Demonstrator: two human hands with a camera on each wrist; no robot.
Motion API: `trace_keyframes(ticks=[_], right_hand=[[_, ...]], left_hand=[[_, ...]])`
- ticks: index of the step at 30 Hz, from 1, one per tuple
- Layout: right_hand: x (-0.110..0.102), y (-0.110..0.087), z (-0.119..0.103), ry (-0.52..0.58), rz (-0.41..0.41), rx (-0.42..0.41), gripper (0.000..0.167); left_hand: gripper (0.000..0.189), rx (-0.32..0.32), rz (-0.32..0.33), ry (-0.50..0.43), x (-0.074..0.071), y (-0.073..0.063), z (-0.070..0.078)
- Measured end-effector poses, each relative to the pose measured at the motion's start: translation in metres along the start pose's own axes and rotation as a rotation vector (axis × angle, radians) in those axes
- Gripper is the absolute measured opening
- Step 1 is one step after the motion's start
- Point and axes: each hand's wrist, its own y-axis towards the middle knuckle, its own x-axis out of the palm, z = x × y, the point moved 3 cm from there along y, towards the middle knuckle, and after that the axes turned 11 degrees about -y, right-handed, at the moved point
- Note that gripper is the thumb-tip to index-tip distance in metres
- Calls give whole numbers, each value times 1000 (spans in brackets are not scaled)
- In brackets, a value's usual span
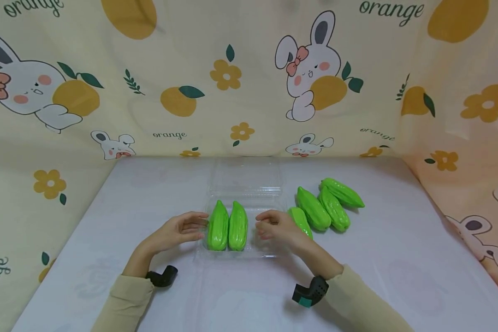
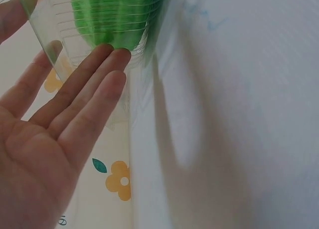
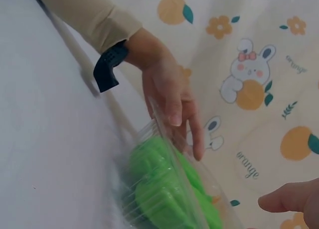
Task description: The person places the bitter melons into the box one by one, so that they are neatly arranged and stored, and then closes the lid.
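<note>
A clear plastic clamshell box (image 1: pixel 263 251) lies on the table with its lid (image 1: pixel 246 176) folded back away from me. Inside, toward the left, two glossy green, long ridged vegetables (image 1: pixel 218 227) lie side by side, pointed ends facing away. My left hand (image 1: pixel 183 229) is at the box's left wall; in the left wrist view its fingers (image 2: pixel 102 97) are extended with their tips right at that wall. Over the right part of the box hovers my right hand (image 1: pixel 279 228), fingers loosely bent and nothing seen in them. The right wrist view shows only a fingertip (image 3: pixel 279 199) of it.
Several more green vegetables (image 1: pixel 313 210) lie in a group right of the box, the nearest (image 1: pixel 299 220) partly behind my right hand. A white cloth (image 1: pixel 149 184) covers the table. Behind it hangs a printed curtain (image 1: pixel 257 101) with rabbits and oranges.
</note>
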Motion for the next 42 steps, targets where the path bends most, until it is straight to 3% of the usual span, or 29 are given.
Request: trace_keyframes(ticks=[25, 34, 42], right_hand=[[-32, -25, 5, -42, -17, -18, 39], [-43, -35, 11, -96, -75, -70, 41], [-61, -39, 14, -83, -60, -44, 44]], left_hand=[[59, 1, 1, -13, 0, 1, -1], [60, 3, -4, -19, 0, 0, 0], [61, -2, -3, -29, -1, 1, -2]])
